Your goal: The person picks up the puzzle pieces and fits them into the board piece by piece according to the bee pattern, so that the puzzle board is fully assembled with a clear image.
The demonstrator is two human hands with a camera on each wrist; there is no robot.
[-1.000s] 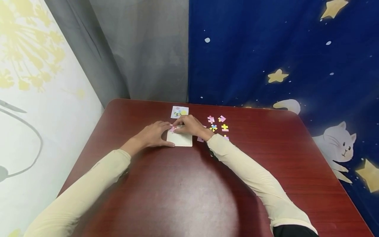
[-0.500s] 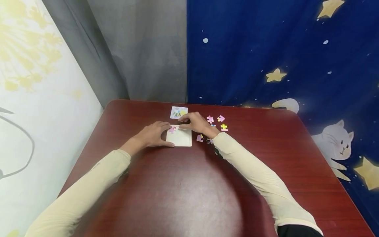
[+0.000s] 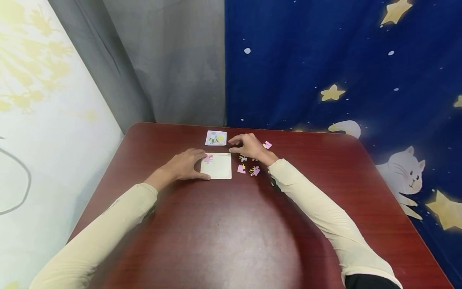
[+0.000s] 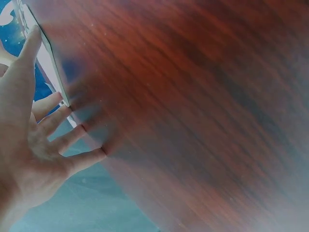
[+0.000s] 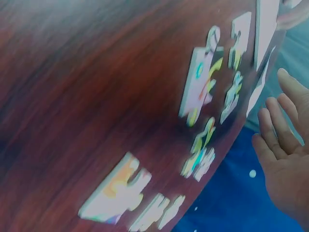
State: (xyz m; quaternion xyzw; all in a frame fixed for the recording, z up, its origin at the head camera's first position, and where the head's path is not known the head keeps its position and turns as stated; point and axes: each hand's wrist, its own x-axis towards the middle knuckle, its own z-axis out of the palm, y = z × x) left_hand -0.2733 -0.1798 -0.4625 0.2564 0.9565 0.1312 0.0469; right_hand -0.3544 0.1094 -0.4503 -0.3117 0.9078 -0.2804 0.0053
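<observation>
A square white puzzle board (image 3: 221,169) lies on the table, with a pink jigsaw piece (image 3: 208,159) in its far left corner. My left hand (image 3: 185,164) spans the board's left side; thumb and fingertips touch its near and far corners, and the other fingers spread onto the table in the left wrist view. To the right of the board, my right hand (image 3: 250,146) hovers above loose jigsaw pieces (image 3: 242,168), holding nothing. Its fingers look extended and relaxed in the right wrist view. The hand hides some pieces in the head view.
Behind the board lies a small picture card (image 3: 215,138) printed with a bee. Several more pieces, among them a large pale one (image 5: 116,191), lie spread on the dark red table (image 3: 202,224). Grey and blue curtains (image 3: 180,60) hang past the far edge.
My right hand has let go of the pink piece in the board's corner and moved right, over the loose pieces. The left hand stays at the board's left side.
</observation>
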